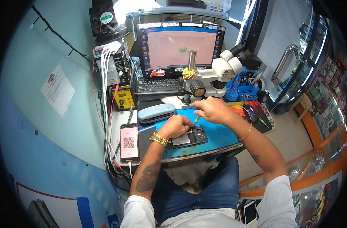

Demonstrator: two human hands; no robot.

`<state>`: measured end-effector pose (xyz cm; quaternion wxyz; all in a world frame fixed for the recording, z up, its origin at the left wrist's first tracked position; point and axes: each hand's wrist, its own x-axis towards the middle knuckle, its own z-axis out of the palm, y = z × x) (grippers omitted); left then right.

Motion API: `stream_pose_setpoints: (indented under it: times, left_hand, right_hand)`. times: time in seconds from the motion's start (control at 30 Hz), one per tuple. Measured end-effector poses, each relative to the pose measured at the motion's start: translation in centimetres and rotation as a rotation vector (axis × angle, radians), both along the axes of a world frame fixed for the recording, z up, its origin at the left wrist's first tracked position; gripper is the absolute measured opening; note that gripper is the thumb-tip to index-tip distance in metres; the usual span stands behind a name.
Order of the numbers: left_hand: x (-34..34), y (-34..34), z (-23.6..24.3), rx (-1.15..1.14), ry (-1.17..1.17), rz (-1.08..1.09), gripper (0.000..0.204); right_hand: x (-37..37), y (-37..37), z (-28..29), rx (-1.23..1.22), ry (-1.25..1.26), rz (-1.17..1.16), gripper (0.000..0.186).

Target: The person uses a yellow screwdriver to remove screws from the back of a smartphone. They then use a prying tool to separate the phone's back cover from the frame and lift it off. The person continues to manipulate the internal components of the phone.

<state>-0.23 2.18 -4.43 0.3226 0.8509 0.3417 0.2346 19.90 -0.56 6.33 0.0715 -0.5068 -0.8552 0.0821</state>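
Observation:
My right hand (210,110) grips a small yellow-handled screwdriver (196,119) upright, its tip down on an opened dark smartphone (200,134) lying on a blue repair mat (225,138). My left hand (177,125) is at the phone's upper left, fingers curled and fingertips close to the screwdriver's tip; what they pinch, if anything, is hidden. The phone shows an exposed pale inner section at its left and a camera module at its right. A light blue zippered case (156,113) lies just above my left hand.
A phone displaying a code (129,142) lies at left beside cables and power units (124,97). Behind stand a microscope (223,72), keyboard (158,86) and monitor (179,47). A blue tool holder (244,89) and mouse (250,113) sit at right, near a glass display counter (318,159).

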Motion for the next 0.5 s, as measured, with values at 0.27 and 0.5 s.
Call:
stream_pose_setpoints:
  times: [0.27, 0.5]
  left_hand:
    - [0.3, 0.0, -0.3, -0.035, -0.016, 0.014, 0.027]
    - [0.1, -0.2, -0.2, -0.003, -0.022, 0.022, 0.024]
  right_hand:
    - [1.1, 0.0, -1.1, 0.030, 0.100, -0.012, 0.039]
    - [1.3, -0.1, -2.4, 0.114, 0.315, 0.076, 0.036]
